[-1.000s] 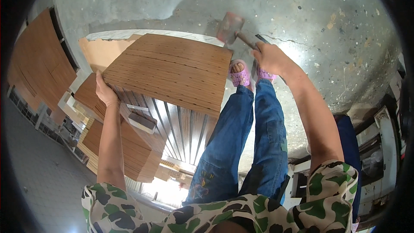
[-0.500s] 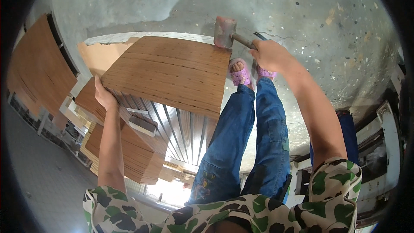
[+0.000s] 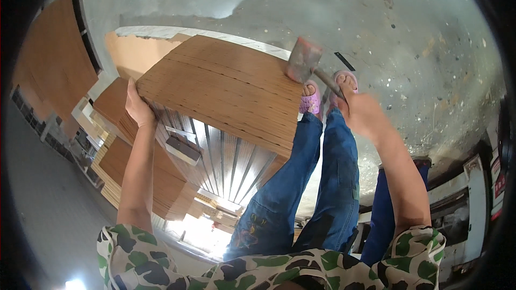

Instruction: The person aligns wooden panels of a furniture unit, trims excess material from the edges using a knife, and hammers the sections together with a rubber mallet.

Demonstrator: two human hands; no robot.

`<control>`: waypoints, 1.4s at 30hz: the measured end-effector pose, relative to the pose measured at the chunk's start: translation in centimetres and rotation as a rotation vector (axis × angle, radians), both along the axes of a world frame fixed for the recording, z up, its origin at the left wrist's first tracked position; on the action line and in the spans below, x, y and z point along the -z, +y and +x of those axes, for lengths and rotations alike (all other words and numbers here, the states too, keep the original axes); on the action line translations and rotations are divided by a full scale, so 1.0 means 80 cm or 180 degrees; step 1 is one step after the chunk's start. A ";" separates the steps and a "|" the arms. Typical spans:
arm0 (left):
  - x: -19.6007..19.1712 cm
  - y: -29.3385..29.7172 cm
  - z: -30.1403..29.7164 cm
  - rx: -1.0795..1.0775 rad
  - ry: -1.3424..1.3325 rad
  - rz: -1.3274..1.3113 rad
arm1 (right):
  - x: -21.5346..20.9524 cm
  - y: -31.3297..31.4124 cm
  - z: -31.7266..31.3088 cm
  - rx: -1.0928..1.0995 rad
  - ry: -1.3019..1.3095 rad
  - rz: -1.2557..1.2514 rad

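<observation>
a grey concrete floor, stained and speckled with pale spots, fills the far and right part of the view, and a bright patch of light is seen low in the middle. a thick stack of wood-grain panels is held up in the centre, its brown top face tilted toward the camera and its banded, silvery edges showing on the near side. the left hand is laid against the stack's left corner — the fingers appear pressed together along the edge, the thumb side facing the camera. the right hand is closed around the handle of a hammer, though it is blurred and the single fingers cannot be told apart; the handle slants up to the left from the fist. the hammer's blocky, worn head is seen just at the stack's far right corner — whether it touches the panels cannot be told. below the hammer, pink sandals are worn on the feet, with blue jeans running down to a camouflage shirt at the near edge. more brown panel stacks lie lower on the left, and a large brown board stands at the far left.
</observation>
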State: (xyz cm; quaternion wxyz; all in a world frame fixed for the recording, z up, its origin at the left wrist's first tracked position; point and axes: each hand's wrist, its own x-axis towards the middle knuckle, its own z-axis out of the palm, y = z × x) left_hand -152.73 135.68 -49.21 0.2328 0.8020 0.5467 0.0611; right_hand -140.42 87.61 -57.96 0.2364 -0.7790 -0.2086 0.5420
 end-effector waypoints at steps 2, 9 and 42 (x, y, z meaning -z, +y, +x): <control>-0.001 -0.011 0.008 -0.0177 -0.0068 -0.0082 | -0.003 0.002 0.012 0.0019 0.0091 0.0022; -0.013 -0.014 0.009 -0.0390 -0.0348 -0.0492 | -0.027 0.020 0.020 0.0221 0.0050 -0.0209; -0.009 -0.023 0.016 0.0207 0.0303 0.0438 | 0.002 0.106 0.011 -0.0082 -0.0217 0.0198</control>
